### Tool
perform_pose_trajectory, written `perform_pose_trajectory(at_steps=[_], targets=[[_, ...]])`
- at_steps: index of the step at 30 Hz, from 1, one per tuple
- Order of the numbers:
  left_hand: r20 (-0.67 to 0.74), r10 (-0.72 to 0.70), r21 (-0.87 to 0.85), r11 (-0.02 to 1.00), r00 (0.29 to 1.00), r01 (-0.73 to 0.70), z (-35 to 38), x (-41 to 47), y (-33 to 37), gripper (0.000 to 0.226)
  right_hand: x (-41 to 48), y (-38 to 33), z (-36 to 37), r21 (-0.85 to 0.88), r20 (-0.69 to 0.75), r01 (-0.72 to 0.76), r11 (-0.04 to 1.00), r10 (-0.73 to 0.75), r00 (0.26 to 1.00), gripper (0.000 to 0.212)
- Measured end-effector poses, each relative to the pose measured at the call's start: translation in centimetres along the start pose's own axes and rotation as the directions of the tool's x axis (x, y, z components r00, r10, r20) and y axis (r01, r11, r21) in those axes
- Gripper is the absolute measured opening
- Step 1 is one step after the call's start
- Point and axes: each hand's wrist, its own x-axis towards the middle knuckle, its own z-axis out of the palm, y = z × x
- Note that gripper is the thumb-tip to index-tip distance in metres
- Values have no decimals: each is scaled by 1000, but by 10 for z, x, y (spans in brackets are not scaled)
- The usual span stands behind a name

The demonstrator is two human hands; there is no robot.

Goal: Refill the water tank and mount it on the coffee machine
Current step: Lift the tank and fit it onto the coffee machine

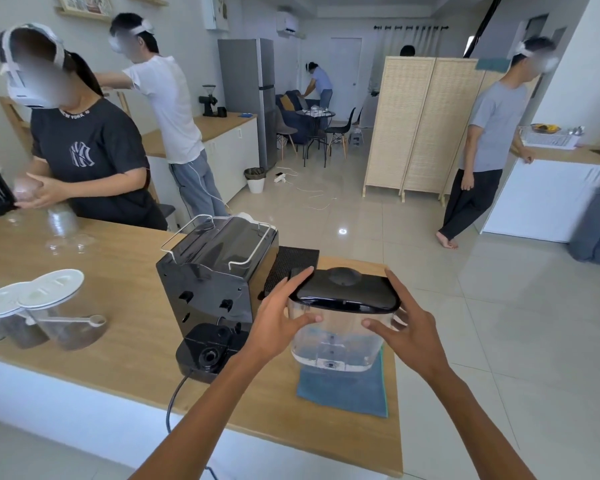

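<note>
1. Left hand (280, 317) and right hand (407, 329) clasp the water tank (340, 327) from both sides, lower centre of frame.
2. Tank upright, black lid (345, 289) on, above a blue cloth (343, 389).
3. Coffee machine (215, 271) just left of it, nearer the left hand.
4. Wooden counter (125, 258); tiled floor (499, 306) beyond.

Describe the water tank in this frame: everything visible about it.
The water tank is a clear, plastic-looking container with rounded corners, capped by a glossy black lid with a domed bump on top. It stands upright on a blue cloth at the wooden counter's right end, right of the coffee machine, not mounted. A fitting shows at its base. The water level cannot be told. The left hand and right hand hold its sides, fingers reaching the lid.
</note>
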Motion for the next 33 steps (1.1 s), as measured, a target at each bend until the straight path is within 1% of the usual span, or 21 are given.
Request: perform_pose_trajectory(at_steps=[3,8,12,15,18,21,24,27,33], targets=[[-47,21,-51,998,999,-23,-27,-14,14,82,-7,-26,11,15,-28,38,999,-37,999,101],[-123,22,-88,996,992,-33,-78,-37,20,87,-18,-63,50,54,-59,51,997,-48,997,101],[-156,26,-28,999,987,-31,-121,-53,9,83,-26,-89,98,68,-82,43,997,-37,996,99],[-172,19,-45,999,985,-27,-150,-60,-5,83,-27,-103,134,55,-94,46,997,-41,995,96],[-174,17,-53,998,985,-27,-176,-63,-27,83,-23,-114,167,27,-106,37,999,-34,994,95],[-152,-18,-58,998,988,9,-198,-61,-51,84,-15,-121,198,-4,-128,50,999,-50,991,97],[-143,-38,-72,997,989,28,-215,-56,-70,84,-8,-121,224,-58,-133,14,998,-22,991,98],[-133,-36,-95,995,990,23,-224,-53,-85,83,-4,-123,243,-54,-141,-24,998,16,990,98],[-129,-26,-127,992,991,9,-234,-45,-102,81,5,-126,265,-65,-200,-41,997,28,979,98]])
